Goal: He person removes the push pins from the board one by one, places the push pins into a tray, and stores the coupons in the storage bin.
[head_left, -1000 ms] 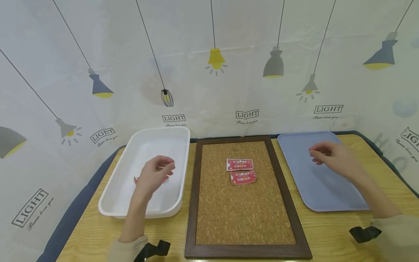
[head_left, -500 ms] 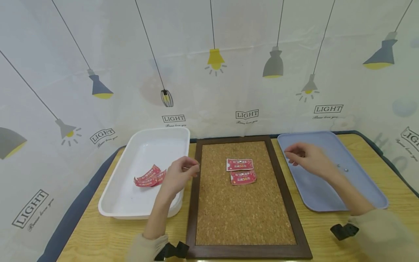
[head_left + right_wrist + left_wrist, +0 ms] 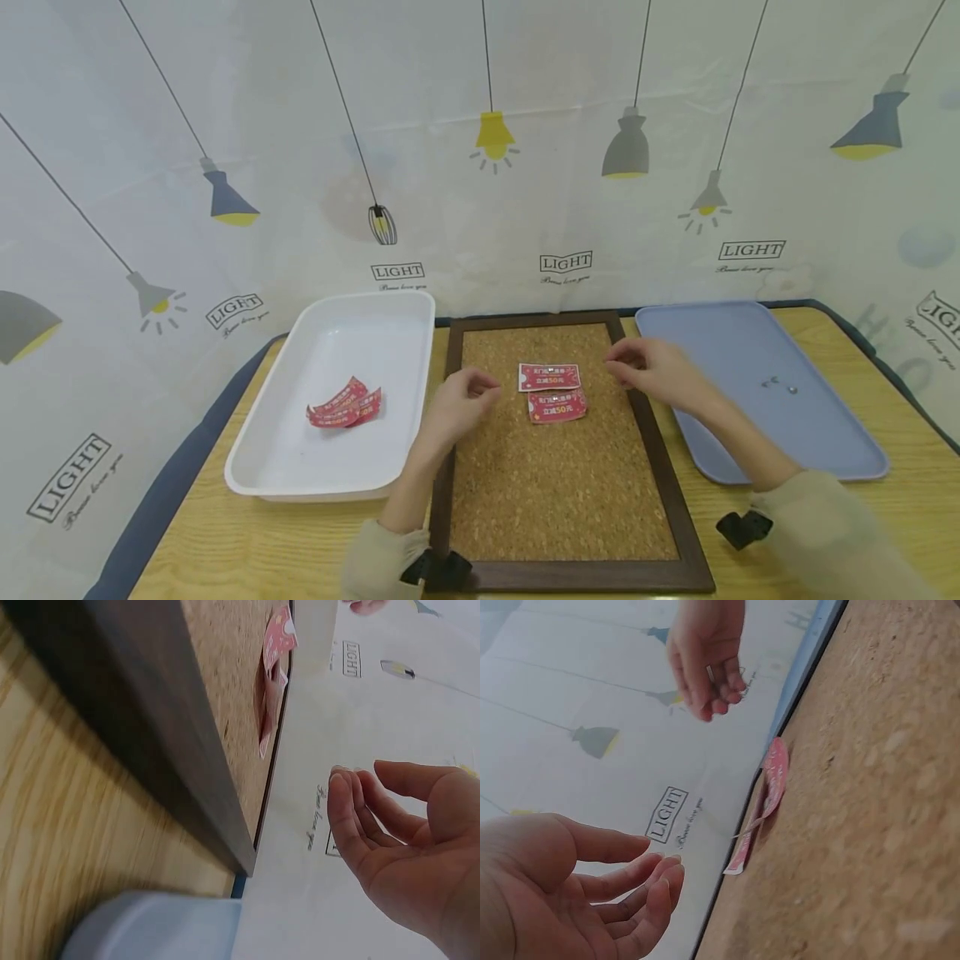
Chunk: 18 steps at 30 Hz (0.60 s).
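Note:
Two red paper coupons, an upper one [image 3: 536,381] and a lower one [image 3: 557,410], are fixed with small shiny tacks to a cork board [image 3: 555,500] in a dark wooden frame. Their edges curl away from the cork in both wrist views. My left hand [image 3: 459,406] hovers over the board's left side, left of the coupons, its fingers loosely bent with nothing between them. On the other side, my right hand [image 3: 651,369] hovers over the board's right frame bar, also holding nothing. Thumb and fingertips stand apart in each hand's wrist view.
To the left stands a white tub [image 3: 247,454] with several loose red coupons [image 3: 337,408] inside. A blue tray [image 3: 817,450] at the right holds several small tacks [image 3: 792,390]. All rest on a wooden table [image 3: 202,542] before a lamp-patterned cloth [image 3: 435,167].
My left hand has moved right, from over the white tub to the board. The right hand has moved left from above the blue tray, uncovering the tacks. The pinned coupons stay put.

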Each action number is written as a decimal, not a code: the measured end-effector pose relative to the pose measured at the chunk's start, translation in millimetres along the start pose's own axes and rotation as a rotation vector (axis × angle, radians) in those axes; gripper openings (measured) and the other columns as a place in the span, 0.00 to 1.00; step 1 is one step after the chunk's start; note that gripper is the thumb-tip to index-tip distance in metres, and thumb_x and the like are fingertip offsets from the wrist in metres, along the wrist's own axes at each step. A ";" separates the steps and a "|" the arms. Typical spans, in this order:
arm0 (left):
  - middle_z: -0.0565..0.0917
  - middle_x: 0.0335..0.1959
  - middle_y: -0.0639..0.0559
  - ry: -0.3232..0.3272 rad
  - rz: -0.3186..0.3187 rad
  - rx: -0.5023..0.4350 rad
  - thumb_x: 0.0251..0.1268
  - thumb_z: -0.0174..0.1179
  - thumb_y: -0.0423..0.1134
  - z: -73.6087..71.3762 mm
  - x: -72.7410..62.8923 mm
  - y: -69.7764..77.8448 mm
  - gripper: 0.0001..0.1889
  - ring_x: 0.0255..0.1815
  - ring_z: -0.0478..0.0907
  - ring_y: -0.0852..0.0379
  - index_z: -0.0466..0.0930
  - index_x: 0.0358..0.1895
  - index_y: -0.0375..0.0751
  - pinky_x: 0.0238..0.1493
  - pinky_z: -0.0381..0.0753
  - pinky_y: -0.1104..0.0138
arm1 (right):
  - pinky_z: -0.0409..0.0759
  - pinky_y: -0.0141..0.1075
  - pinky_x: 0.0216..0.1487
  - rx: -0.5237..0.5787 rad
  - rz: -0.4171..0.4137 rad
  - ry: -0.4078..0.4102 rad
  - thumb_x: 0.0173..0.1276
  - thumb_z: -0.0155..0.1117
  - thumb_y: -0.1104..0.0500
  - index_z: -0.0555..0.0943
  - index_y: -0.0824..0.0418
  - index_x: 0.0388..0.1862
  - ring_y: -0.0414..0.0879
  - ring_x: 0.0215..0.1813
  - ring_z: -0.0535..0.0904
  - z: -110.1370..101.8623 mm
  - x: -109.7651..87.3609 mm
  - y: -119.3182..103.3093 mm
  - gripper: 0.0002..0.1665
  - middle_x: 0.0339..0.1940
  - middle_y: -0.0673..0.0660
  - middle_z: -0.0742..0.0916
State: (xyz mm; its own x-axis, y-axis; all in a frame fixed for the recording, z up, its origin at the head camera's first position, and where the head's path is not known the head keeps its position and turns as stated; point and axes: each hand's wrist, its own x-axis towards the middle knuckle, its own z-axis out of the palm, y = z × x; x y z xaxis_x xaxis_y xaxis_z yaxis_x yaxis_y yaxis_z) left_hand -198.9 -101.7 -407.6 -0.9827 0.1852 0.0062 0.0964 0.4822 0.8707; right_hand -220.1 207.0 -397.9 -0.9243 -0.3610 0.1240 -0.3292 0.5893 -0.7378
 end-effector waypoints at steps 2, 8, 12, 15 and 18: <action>0.84 0.38 0.47 -0.014 -0.010 0.012 0.70 0.60 0.35 5.8 2.9 -0.6 0.08 0.37 0.82 0.52 0.81 0.47 0.35 0.35 0.79 0.64 | 0.83 0.40 0.36 -0.016 -0.010 -0.010 0.76 0.60 0.61 0.81 0.70 0.50 0.55 0.37 0.85 5.1 3.2 -4.1 0.13 0.38 0.61 0.87; 0.84 0.40 0.43 -0.047 -0.041 0.012 0.69 0.61 0.35 20.4 10.8 -4.2 0.10 0.37 0.81 0.51 0.80 0.48 0.32 0.36 0.80 0.62 | 0.80 0.39 0.36 -0.020 -0.025 -0.065 0.77 0.59 0.60 0.82 0.69 0.51 0.55 0.39 0.85 20.5 13.5 -12.7 0.14 0.39 0.61 0.87; 0.83 0.39 0.41 -0.061 -0.063 0.003 0.69 0.61 0.35 29.4 15.1 -6.0 0.11 0.36 0.82 0.49 0.79 0.48 0.30 0.34 0.80 0.63 | 0.81 0.38 0.36 -0.004 -0.025 -0.101 0.76 0.59 0.60 0.82 0.71 0.50 0.52 0.38 0.85 31.3 20.4 -15.5 0.14 0.39 0.61 0.87; 0.83 0.36 0.43 -0.072 -0.081 -0.010 0.71 0.61 0.36 36.1 19.2 -6.5 0.11 0.33 0.83 0.48 0.79 0.48 0.30 0.30 0.78 0.66 | 0.80 0.38 0.35 -0.017 -0.014 -0.110 0.75 0.61 0.61 0.83 0.70 0.48 0.48 0.36 0.84 38.7 25.6 -16.2 0.12 0.38 0.60 0.88; 0.83 0.33 0.45 -0.079 -0.101 -0.010 0.71 0.62 0.35 41.9 23.5 -7.1 0.10 0.30 0.83 0.50 0.78 0.46 0.30 0.26 0.76 0.69 | 0.81 0.38 0.36 -0.021 -0.007 -0.127 0.74 0.62 0.62 0.83 0.69 0.46 0.46 0.36 0.84 45.5 31.7 -14.2 0.10 0.36 0.58 0.88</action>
State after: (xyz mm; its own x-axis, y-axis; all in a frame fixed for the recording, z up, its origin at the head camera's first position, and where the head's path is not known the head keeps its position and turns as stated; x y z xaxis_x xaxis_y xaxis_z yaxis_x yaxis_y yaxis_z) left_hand -216.1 -65.0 -434.2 -0.9717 0.2036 -0.1198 -0.0039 0.4934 0.8698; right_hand -236.0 154.3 -413.7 -0.8904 -0.4532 0.0429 -0.3406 0.6007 -0.7232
